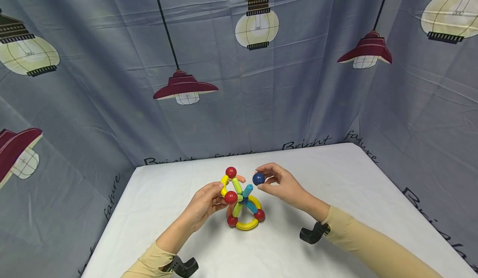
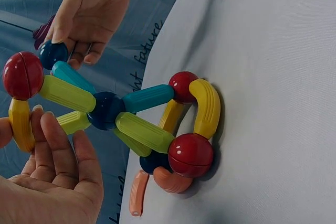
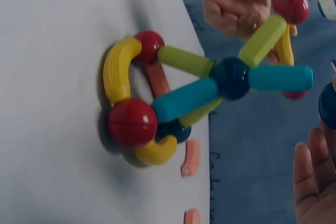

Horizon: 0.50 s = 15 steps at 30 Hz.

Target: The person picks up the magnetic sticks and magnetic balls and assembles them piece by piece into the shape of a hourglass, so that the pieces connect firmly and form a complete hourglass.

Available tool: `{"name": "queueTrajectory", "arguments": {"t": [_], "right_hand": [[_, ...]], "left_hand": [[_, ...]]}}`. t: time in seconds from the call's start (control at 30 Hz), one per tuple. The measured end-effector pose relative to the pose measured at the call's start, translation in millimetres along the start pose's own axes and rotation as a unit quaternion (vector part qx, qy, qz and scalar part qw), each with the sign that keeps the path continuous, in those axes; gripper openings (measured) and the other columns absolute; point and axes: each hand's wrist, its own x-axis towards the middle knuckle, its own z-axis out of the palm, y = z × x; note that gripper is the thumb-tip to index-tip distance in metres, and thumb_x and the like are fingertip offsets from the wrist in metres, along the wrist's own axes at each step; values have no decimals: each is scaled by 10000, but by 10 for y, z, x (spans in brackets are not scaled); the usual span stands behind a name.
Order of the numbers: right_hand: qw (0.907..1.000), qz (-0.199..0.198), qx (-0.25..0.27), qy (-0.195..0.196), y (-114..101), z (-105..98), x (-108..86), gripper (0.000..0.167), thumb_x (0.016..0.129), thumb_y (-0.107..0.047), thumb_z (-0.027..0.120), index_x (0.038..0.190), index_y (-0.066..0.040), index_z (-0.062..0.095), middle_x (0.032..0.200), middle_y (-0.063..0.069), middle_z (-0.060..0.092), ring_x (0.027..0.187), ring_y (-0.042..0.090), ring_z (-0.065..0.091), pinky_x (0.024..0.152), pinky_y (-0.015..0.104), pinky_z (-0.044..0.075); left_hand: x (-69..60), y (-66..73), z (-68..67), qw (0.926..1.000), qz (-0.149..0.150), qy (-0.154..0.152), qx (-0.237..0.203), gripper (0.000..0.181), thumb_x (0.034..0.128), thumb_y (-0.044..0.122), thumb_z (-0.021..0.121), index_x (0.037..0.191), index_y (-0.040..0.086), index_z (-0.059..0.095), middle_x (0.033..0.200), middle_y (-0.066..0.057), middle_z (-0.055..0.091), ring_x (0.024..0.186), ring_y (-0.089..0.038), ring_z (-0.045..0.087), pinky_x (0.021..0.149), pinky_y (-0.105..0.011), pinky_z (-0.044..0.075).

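Observation:
A magnetic ball-and-rod toy stands on the table, with a dark blue ball (image 2: pixel 106 110) at its centre joining green rods (image 2: pixel 144 131) and blue rods (image 3: pixel 281 77). Red balls (image 2: pixel 190 155) and yellow curved rods (image 3: pixel 116 72) form part of its base. My left hand (image 1: pixel 203 206) holds the upper yellow curved rod (image 2: pixel 21 124), close to a red ball (image 1: pixel 230 197). Between thumb and fingers, my right hand (image 1: pixel 278 181) pinches a loose blue ball (image 1: pixel 258 179). That ball is just off the free end of the upper blue rod (image 1: pixel 248 190).
Orange curved rods (image 3: pixel 190 158) lie on the white table (image 1: pixel 336 178) behind the toy. A grey-blue curtain (image 1: pixel 239 116) printed with lamps surrounds the table's back and sides. Each wrist wears a black camera (image 1: pixel 315 232).

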Motion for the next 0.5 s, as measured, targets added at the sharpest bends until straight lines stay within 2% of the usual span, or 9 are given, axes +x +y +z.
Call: {"name": "queueTrajectory", "arguments": {"t": [0.2, 0.5], "right_hand": [[9998, -160, 30, -104, -30, 67, -5, 477, 904, -171, 803, 1332, -170, 591, 1282, 29, 634, 1088, 258, 605, 922, 296, 522], [9994, -288, 13, -194, -17, 97, -7, 500, 909, -166, 797, 1358, -194, 579, 1303, 24, 631, 1078, 260, 604, 942, 333, 519]], "left_hand": [[-5, -13, -13, 10000, 54, -52, -31, 587, 1009, 415, 636, 1393, -14, 518, 1071, -79, 694, 945, -195, 661, 936, -339, 549], [6, -16, -4, 10000, 21, 75, -62, 611, 997, 408, 658, 1400, -19, 490, 1043, -66, 692, 928, -183, 665, 939, -353, 557]]}}
